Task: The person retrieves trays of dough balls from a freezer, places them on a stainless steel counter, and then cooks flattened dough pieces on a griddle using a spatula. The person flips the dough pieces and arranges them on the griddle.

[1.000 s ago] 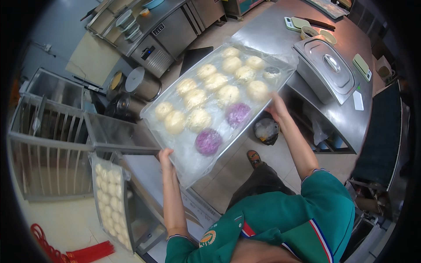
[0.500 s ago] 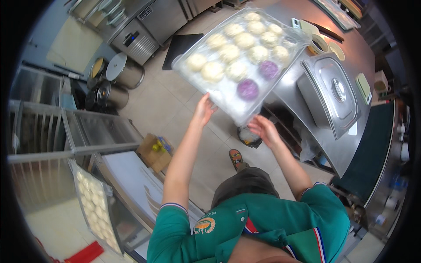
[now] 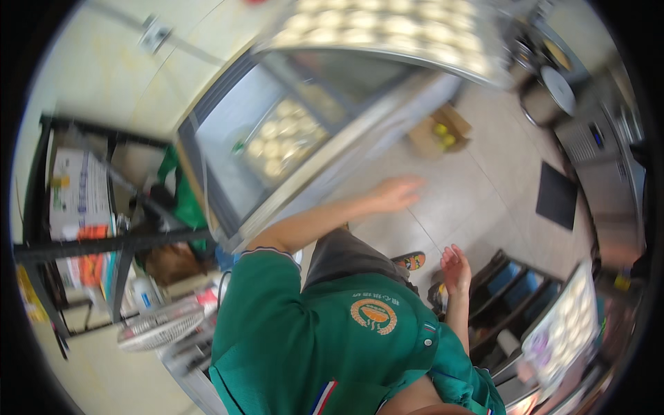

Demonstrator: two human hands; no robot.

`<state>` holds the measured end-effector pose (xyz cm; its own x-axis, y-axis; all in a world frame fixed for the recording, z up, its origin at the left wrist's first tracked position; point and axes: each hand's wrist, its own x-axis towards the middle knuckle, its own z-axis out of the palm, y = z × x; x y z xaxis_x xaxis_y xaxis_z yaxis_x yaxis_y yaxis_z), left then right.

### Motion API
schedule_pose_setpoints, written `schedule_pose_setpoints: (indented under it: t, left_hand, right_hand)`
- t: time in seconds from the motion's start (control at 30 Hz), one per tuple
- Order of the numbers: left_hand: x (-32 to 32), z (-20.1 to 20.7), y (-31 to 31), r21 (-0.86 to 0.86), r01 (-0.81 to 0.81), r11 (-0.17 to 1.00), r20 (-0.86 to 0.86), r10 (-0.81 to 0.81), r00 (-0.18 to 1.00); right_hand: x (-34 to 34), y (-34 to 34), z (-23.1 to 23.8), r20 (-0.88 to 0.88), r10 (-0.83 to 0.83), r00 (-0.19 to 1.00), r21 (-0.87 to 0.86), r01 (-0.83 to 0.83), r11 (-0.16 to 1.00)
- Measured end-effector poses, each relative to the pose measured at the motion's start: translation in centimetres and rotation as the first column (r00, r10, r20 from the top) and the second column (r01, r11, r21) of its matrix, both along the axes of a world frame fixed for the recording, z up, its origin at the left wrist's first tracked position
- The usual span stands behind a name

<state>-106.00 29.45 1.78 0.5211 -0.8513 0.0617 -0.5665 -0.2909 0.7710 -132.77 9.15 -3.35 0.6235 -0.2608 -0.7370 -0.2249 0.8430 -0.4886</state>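
My left hand [image 3: 398, 194] reaches out over the floor beside the chest freezer [image 3: 259, 218], blurred, its fingers stretched out and holding nothing. My right hand [image 3: 455, 270] is raised in front of me, empty, with its fingers apart. At the lower right, away from my right hand, lies the tray [image 3: 536, 335] of pale and purple dough balls. A larger tray [image 3: 415, 55] with rows of pale dough balls sits at the freezer's far end. Through the freezer's glass, a plastic-covered batch of pale dough balls [image 3: 280, 135] shows inside.
A cardboard box [image 3: 460, 124] with yellow-green round things stands on the floor past the freezer. Steel pots [image 3: 546, 97] and a steel cabinet [image 3: 609, 180] are at the far right. On the left are a black shelf rack [image 3: 76, 249] and a fan [image 3: 162, 328].
I have turned left, so the freezer is now before me. Both hands have come away from the tray with purple dough balls, which now rests at the lower right.
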Motion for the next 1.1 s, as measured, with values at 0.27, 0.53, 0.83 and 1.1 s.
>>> schedule_pose_setpoints:
  t: [0.27, 0.53, 0.83, 1.1]
  left_hand:
    - [14.4, -3.8, 37.9, -0.025, -0.944, 0.328, -0.196, 0.925, 0.327]
    - [14.6, -21.2, 51.0, 0.255, -0.966, -0.043, -0.529, 0.830, -0.176]
    - [14.8, -32.6, 51.6, 0.709, -0.683, -0.175, -0.224, 0.862, -0.454]
    - [16.8, -34.0, 52.0, 0.684, -0.704, -0.191, -0.335, 0.774, -0.536]
  right_hand:
    - [25.1, 20.2, 6.4, 0.041, 0.510, 0.859, -0.397, -0.454, 0.797]
    - [41.0, 35.4, 5.0, -0.011, 0.883, 0.470, -0.583, -0.720, 0.376]
    - [52.8, 37.3, -20.5, -0.579, 0.519, 0.629, -0.209, -0.730, 0.651]
    - [53.9, 34.3, -34.3, -0.570, 0.108, 0.814, -0.322, -0.343, 0.882]
